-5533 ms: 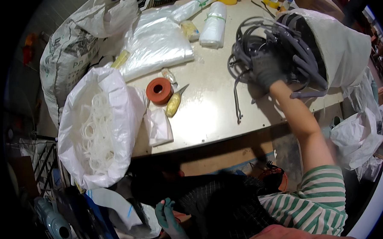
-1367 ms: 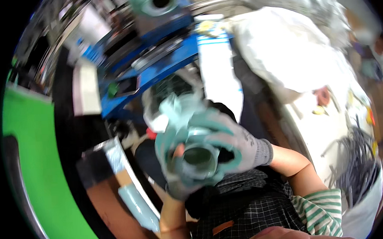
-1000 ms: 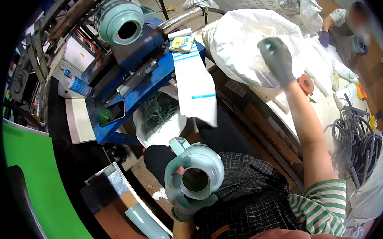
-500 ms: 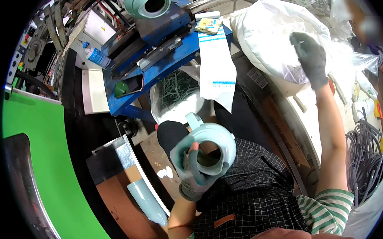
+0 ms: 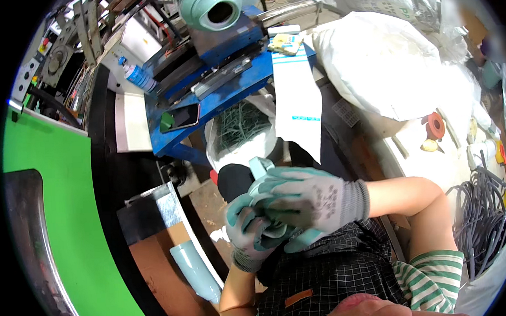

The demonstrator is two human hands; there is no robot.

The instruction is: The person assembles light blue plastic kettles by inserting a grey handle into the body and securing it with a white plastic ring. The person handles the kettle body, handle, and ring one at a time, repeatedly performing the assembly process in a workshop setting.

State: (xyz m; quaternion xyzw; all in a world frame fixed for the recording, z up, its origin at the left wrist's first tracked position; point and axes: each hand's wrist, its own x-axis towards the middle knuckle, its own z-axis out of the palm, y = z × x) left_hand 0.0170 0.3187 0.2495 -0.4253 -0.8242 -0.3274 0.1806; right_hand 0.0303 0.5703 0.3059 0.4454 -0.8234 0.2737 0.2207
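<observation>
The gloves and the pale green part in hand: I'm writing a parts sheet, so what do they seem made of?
Gloves: apparently knit fabric, from the ribbed cuffs, with a matte green coating, perhaps rubber. Pale green part: probably moulded plastic, smooth and evenly coloured; mostly hidden, so painted metal is possible.

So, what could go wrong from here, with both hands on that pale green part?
The pale green part might slip: the left hand and right hand have it away from the blue bench. The phone, near the bench's edge, could get knocked off. The hanging white sheet might snag.
</observation>
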